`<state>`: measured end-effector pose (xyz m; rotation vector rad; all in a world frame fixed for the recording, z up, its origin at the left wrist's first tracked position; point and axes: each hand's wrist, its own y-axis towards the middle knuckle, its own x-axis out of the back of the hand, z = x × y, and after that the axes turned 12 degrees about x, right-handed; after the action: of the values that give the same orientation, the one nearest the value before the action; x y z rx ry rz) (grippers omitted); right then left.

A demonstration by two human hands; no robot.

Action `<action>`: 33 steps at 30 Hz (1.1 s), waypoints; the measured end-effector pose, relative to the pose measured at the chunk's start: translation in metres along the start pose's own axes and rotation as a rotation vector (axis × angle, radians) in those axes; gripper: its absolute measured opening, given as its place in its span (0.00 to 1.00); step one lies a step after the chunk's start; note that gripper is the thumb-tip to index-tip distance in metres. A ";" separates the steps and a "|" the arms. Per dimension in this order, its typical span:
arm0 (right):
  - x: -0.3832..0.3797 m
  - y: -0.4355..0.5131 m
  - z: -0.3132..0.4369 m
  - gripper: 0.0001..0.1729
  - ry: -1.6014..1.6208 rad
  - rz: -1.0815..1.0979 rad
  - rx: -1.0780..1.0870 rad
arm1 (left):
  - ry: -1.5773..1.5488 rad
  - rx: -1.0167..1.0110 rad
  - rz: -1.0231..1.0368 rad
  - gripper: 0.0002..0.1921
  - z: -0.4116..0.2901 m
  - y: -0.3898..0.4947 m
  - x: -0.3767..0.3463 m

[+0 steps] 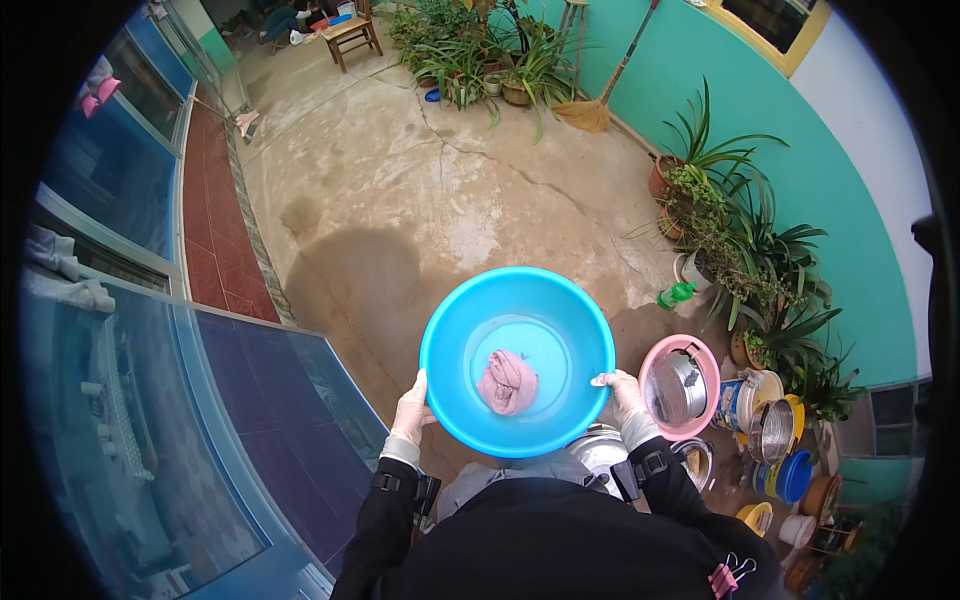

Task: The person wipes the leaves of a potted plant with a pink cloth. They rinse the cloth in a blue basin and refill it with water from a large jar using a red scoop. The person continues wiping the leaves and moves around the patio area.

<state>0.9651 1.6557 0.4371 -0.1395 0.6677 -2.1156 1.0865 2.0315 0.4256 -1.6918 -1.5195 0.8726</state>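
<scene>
A round blue plastic basin point(450, 322) is held up before me over the concrete floor. My left hand point(410, 409), in a white glove, grips its rim on the left. On the rim's right side my right hand point(622, 391), also gloved, has its thumb over the edge; its other fingers are hidden beneath. Inside the basin lies a crumpled, wet-looking pink cloth point(508, 382), left of the middle of the bottom.
Right of me stand a pink basin point(649, 367) with a metal pot point(686, 386) in it, several buckets and a green bottle point(676, 295). Potted plants point(705, 172) and a straw broom point(589, 115) line the green wall. A wooden chair point(351, 31) and a person point(281, 21) are farther off.
</scene>
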 end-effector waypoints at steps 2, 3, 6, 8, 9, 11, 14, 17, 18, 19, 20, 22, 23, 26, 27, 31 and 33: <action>-0.036 0.039 0.038 0.09 0.066 0.037 0.008 | -0.004 -0.016 0.055 0.32 -0.059 0.026 0.007; -0.055 0.060 0.055 0.08 0.020 0.002 0.029 | -0.010 -0.023 0.082 0.33 -0.087 0.040 0.010; -0.108 0.124 0.101 0.08 -0.042 0.046 0.144 | -0.060 -0.057 0.108 0.33 -0.161 0.076 0.016; -0.145 0.167 0.123 0.08 -0.061 0.068 0.118 | -0.068 -0.060 0.123 0.33 -0.204 0.106 0.024; -0.167 0.190 0.131 0.08 -0.084 0.076 0.119 | -0.066 -0.071 0.132 0.33 -0.228 0.124 0.028; -0.211 0.230 0.144 0.09 -0.108 0.067 0.116 | -0.037 -0.096 0.165 0.33 -0.270 0.158 0.041; -0.270 0.290 0.179 0.08 -0.120 0.041 0.140 | 0.060 -0.074 0.250 0.30 -0.350 0.220 0.051; -0.335 0.332 0.204 0.11 -0.160 -0.050 0.171 | 0.020 -0.089 0.311 0.26 -0.432 0.279 0.058; -0.351 0.348 0.213 0.14 -0.213 -0.082 0.206 | -0.043 -0.025 0.401 0.24 -0.454 0.298 0.060; -0.364 0.359 0.222 0.16 -0.233 -0.087 0.213 | -0.011 0.026 0.432 0.24 -0.476 0.316 0.060; -0.374 0.371 0.232 0.18 -0.335 -0.108 0.228 | 0.017 0.059 0.500 0.24 -0.497 0.331 0.063; -0.398 0.392 0.247 0.23 -0.505 -0.174 0.237 | 0.086 0.109 0.520 0.21 -0.534 0.365 0.066; -0.412 0.401 0.254 0.23 -0.557 -0.199 0.228 | 0.112 0.095 0.568 0.20 -0.551 0.380 0.069; -0.458 0.443 0.277 0.23 -0.601 -0.264 0.235 | 0.119 0.067 0.555 0.18 -0.613 0.427 0.071; -0.470 0.454 0.280 0.23 -0.606 -0.283 0.243 | 0.113 0.065 0.538 0.18 -0.628 0.439 0.073; -0.521 0.529 0.297 0.25 -0.459 -0.268 0.203 | 0.051 0.054 0.556 0.21 -0.704 0.495 0.076; -0.551 0.577 0.305 0.24 -0.446 -0.253 0.164 | -0.021 0.030 0.603 0.22 -0.740 0.525 0.090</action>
<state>1.8171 1.6978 0.4804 -0.6110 0.2180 -2.2605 1.9970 2.0392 0.3756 -2.1620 -0.9996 1.2059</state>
